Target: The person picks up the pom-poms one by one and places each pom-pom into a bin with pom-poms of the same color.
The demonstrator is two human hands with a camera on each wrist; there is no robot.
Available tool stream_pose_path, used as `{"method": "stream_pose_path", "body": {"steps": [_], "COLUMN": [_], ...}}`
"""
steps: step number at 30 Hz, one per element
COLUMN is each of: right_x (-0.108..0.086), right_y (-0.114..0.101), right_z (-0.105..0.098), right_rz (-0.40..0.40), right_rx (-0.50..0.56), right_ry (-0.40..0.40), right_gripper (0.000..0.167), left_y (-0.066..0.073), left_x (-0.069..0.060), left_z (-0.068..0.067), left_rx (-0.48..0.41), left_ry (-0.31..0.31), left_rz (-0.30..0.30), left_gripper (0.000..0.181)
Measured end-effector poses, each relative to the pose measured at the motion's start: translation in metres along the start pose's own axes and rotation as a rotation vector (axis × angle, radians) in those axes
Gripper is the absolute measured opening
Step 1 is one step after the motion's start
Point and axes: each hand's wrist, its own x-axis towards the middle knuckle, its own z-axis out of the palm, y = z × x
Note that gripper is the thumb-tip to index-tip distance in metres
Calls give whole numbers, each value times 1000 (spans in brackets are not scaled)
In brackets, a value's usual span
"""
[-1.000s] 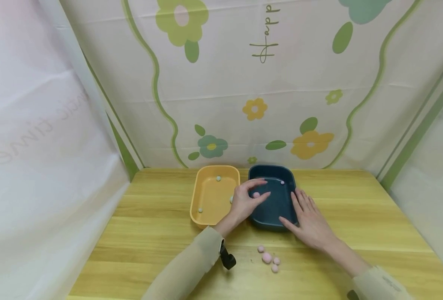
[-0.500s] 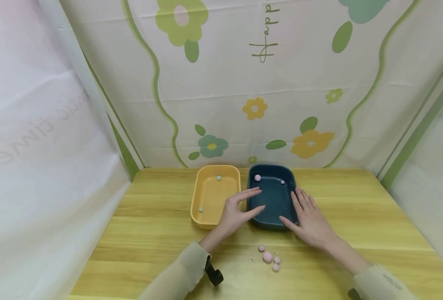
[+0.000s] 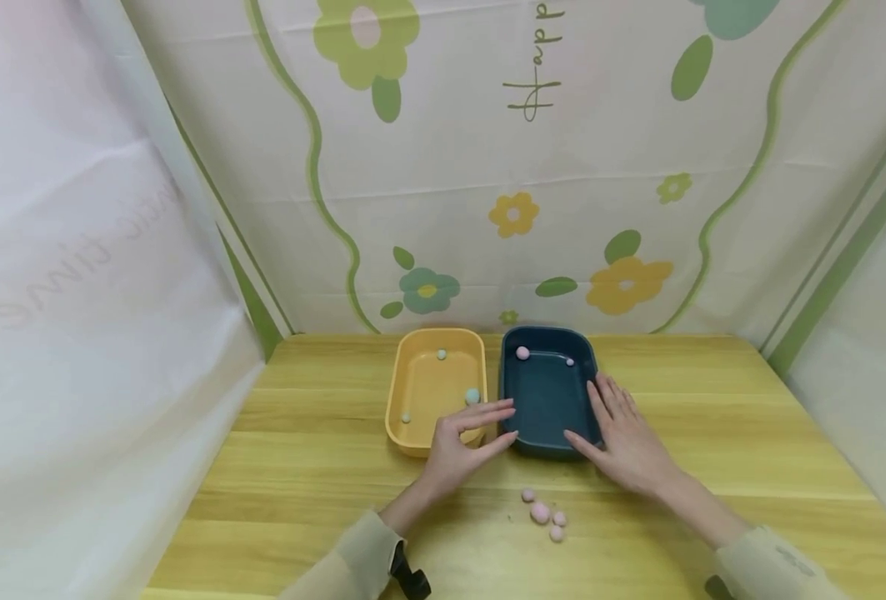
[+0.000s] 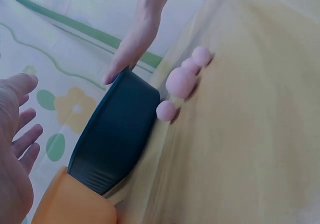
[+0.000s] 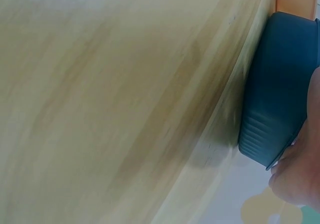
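My left hand (image 3: 453, 450) hovers over the near edges of the two trays, thumb and fingers apart with nothing between them. My right hand (image 3: 630, 450) rests on the right rim of a dark blue tray (image 3: 551, 408), fingers straight along its side and thumb at the near corner. Inside that tray lie a pink ball (image 3: 523, 353) at the far left and a tiny lilac ball (image 3: 570, 362) at the far right. Several pink balls (image 4: 181, 83) are clustered on the table in front of it.
Left of the blue tray stands a yellow tray (image 3: 431, 387) with a larger green ball (image 3: 473, 397) at its right side and two small pale green balls, one of them (image 3: 441, 355) at the far end. A flower-print cloth (image 3: 513, 258) hangs behind the wooden table (image 3: 300, 467).
My left hand has drawn back from over the blue tray, towards me and to the left. The pink ball in that tray now lies farther back. The right hand has stayed on the rim.
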Motion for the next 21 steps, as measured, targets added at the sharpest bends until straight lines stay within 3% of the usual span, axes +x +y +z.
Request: {"method": "stream_pose_path", "body": {"steps": [9, 17, 21], "right_x": [1, 0, 0], "right_y": [-2, 1, 0], "right_z": [-1, -2, -3], "right_rz": [0, -6, -22], "right_rx": [2, 13, 3], "right_ry": [-5, 5, 5], "right_gripper": [102, 102, 101], "left_y": [2, -3, -3], "left_x": [-14, -29, -34], "left_z": [-1, 8, 13], "left_rx": [-49, -31, -42], "left_ry": [-49, -42, -72], "left_rz": [-2, 105, 81], "left_gripper": [32, 30, 30]}}
